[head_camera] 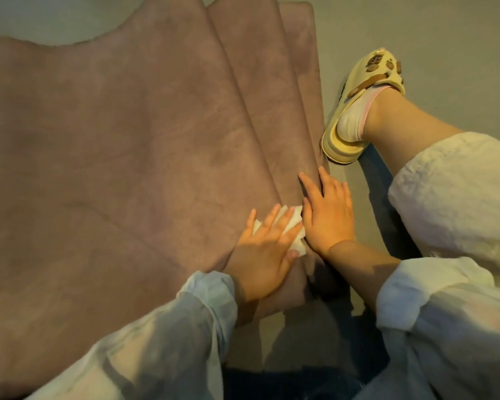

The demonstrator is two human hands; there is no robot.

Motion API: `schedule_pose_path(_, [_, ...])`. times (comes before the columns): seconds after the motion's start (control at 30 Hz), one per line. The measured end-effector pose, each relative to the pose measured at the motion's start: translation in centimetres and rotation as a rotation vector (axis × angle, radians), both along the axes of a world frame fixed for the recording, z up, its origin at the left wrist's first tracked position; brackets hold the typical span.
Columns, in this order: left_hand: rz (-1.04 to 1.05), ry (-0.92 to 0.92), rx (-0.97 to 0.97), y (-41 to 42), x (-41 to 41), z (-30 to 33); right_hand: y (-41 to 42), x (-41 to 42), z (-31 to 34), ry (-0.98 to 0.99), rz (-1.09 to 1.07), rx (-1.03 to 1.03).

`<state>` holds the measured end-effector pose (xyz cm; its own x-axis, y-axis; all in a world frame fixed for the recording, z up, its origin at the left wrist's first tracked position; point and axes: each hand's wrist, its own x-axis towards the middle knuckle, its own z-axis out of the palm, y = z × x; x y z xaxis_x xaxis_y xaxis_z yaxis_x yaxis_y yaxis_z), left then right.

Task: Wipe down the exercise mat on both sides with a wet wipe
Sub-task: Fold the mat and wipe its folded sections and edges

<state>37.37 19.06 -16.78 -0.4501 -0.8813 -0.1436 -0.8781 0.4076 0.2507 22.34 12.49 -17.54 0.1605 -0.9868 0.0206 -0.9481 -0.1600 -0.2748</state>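
On the mat (113, 145), left hand (261, 252) flat on wipe (380, 226); right hand (328, 215) flat.

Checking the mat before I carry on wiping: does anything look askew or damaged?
The mat does not lie flat: its right side is bunched into long overlapping folds beside the slipper. The left hand presses the wet wipe there. No tear or spill shows.

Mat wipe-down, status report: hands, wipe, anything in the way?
Left hand flat, pressing wet wipe onto mat. Right hand flat, steadying mat's folded right edge. Slippered foot beside that edge, off the mat.
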Motion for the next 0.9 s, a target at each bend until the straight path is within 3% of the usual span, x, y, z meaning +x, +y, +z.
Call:
schedule_pose_path(0.2, [-0.034, -0.024, 0.031, 5.1, -0.4, 0.1, 0.6, 0.3, 0.7, 0.079, 0.068, -0.012])
schedule_pose_path(0.33, [0.062, -0.088, 0.036, 6.3, 0.0, 0.5, 1.3, 1.6, 2.0, -0.073, 0.133, -0.057])
schedule_pose_path(0.43, [0.274, -0.065, 0.063, 5.8, 1.7, -0.1, 2.1, 4.1, 3.3, -0.329, 0.129, 0.077])
schedule_pose_path(0.6, [0.691, -0.046, 0.078, 5.4, 6.6, 0.6, 2.1, 6.9, 5.3, -0.442, -0.06, 0.399])
schedule_pose_path(0.67, [0.853, 0.151, 0.19, 5.2, 8.5, 1.1, 1.9, 7.2, 6.5, -0.462, -0.074, 0.435])
schedule_pose_path(0.77, [1.016, 0.637, 0.322, 4.6, 11.2, 2.6, 2.2, 8.4, 8.7, -0.586, -0.076, 0.459])
schedule_pose_path(0.9, [1.101, 1.166, 0.297, 4.6, 14.1, 6.1, 3.3, 11.6, 11.3, -0.676, 0.0, 0.497])
